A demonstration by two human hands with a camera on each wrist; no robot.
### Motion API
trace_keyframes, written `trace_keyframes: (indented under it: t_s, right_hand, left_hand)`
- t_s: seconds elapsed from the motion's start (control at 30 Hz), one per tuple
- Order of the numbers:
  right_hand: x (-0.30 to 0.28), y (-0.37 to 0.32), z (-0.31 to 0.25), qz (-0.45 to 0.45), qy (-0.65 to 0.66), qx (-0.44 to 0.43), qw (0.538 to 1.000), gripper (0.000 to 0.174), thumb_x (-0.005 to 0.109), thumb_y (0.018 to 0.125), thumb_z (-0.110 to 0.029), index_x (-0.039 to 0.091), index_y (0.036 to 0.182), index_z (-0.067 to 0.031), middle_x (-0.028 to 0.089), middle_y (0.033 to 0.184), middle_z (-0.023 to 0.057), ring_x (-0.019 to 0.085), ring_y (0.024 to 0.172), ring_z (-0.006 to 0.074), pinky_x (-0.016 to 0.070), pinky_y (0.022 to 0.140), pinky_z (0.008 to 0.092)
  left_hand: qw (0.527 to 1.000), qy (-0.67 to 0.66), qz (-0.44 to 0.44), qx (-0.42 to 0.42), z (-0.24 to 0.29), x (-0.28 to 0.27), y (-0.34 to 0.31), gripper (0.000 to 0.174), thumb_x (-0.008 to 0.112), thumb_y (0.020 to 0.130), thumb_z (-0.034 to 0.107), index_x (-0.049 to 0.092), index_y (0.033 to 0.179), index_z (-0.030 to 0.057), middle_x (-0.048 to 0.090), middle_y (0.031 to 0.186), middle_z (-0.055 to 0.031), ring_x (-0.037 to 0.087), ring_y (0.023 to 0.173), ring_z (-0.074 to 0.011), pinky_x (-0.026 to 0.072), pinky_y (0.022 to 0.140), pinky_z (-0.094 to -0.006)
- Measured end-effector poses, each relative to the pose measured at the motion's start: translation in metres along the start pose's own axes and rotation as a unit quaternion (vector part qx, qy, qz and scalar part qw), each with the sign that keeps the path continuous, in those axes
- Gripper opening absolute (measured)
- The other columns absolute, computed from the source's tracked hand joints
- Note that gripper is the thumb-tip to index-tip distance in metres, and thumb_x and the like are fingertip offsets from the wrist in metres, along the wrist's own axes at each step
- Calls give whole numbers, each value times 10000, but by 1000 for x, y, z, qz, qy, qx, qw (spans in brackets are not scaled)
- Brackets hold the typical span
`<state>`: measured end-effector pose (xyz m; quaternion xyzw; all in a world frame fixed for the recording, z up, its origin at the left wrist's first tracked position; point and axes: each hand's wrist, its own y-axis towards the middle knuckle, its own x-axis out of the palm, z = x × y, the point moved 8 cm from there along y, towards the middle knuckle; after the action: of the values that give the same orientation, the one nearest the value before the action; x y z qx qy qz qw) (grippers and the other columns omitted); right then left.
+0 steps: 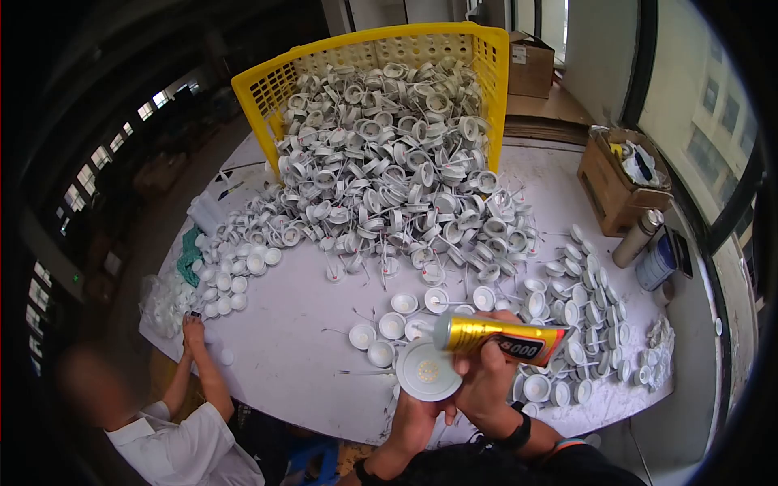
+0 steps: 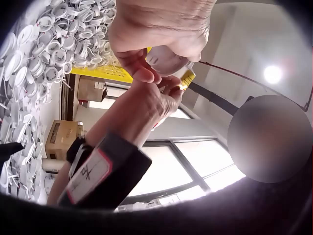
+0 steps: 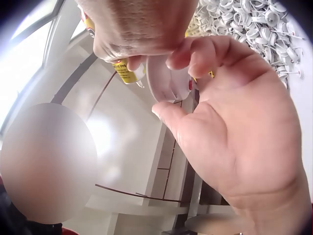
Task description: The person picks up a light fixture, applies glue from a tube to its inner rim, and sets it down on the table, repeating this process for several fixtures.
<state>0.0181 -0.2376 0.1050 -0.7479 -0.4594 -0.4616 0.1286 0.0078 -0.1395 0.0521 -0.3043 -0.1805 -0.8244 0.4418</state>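
Note:
Just above the table's near edge, my left hand [image 1: 415, 421] grips a small round white LED downlight [image 1: 427, 370] by its rim. Its flat face, with yellow LED dots in the middle, is turned up in the head view. My right hand [image 1: 486, 385] holds a yellow and black glue tube [image 1: 504, 338] marked 8000, lying across above the downlight. In the right wrist view, the tube's pointed nozzle [image 3: 140, 84] is beside the downlight [image 3: 164, 78], while the left fingers [image 3: 200, 56] curl at its side. Part of the downlight is hidden behind the right hand in that view.
A tipped yellow crate [image 1: 369, 36] spills a heap of white downlights [image 1: 405, 162] over the table [image 1: 300, 324]. More lie in rows at right [image 1: 575, 324]. A carton [image 1: 620, 182], thermos [image 1: 638, 239] and blue-white can [image 1: 655, 263] stand right. Another person [image 1: 174, 437] sits at left.

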Motion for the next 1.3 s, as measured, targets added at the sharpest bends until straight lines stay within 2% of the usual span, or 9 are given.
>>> trace_keyframes:
  t_s: [0.1,0.17,0.2,0.37,0.47,0.5,0.57,0.8,1.3]
  right_hand:
    - [3,-7,10,-26,35,62,997,333,536,732,-123,359,1003,-45,440,959,142,471,546,144,423,483,234]
    - [2,-9,8,-20,52,83,995,343,528,711,-90,355,1002,-35,452,958,158,489,548,155,441,459,236]
    - [-3,-9,2,-29,7,80,996,347,521,699,-75,355,1000,-29,460,954,165,495,544,157,441,438,233]
    - [-20,-11,-49,-47,-179,90,979,371,574,674,-93,375,973,0,519,853,185,532,583,174,449,436,235]
    - [-25,-22,-70,-93,-318,58,942,400,628,695,-170,385,964,-2,537,877,173,546,719,200,464,642,296]
    - [-30,-29,-71,-87,-324,101,937,406,648,680,-155,393,961,-9,538,891,167,542,785,205,444,708,308]
    - [-26,-34,-73,-121,-341,101,927,383,652,670,-106,407,951,-18,538,904,171,536,831,217,438,726,310]
    - [-13,-36,-67,-187,-382,126,896,359,607,664,29,467,989,-30,512,990,128,512,929,211,412,790,297]
    - [-6,-39,-57,-219,-414,115,876,360,608,660,41,469,985,-28,515,975,126,508,937,215,407,801,306]
  left_hand:
    - [999,4,37,4,7,-11,1,696,420,752,540,194,1250,109,459,977,-107,493,618,-191,409,462,-292]
    - [997,-63,-14,50,22,-4,1,688,372,761,561,168,1271,147,456,986,-112,494,606,-203,406,460,-293]
    - [997,-64,27,17,19,-9,-1,735,283,750,620,175,1270,111,459,1003,-115,492,613,-188,411,477,-290]
    - [989,-93,43,-108,4,-23,-21,661,228,804,542,152,1281,91,446,1060,-109,508,695,-230,426,555,-349]
    - [972,-153,8,-178,-11,-17,-33,653,323,811,499,200,1257,39,418,1111,-96,468,942,-182,428,707,-348]
    - [970,-157,13,-184,-15,-20,-35,653,323,811,499,200,1257,39,418,1111,-96,468,942,-182,428,707,-348]
    - [959,-185,-49,-209,-23,-14,-37,630,349,814,475,199,1254,49,392,1149,-98,456,975,-189,427,712,-347]
    - [949,-230,-44,-213,-30,-9,-38,579,371,828,401,175,1251,58,287,1240,-109,298,1161,-216,264,949,-381]
    - [950,-233,-61,-200,-25,-1,-41,613,402,822,395,161,1251,29,296,1233,-116,337,1132,-194,301,929,-346]
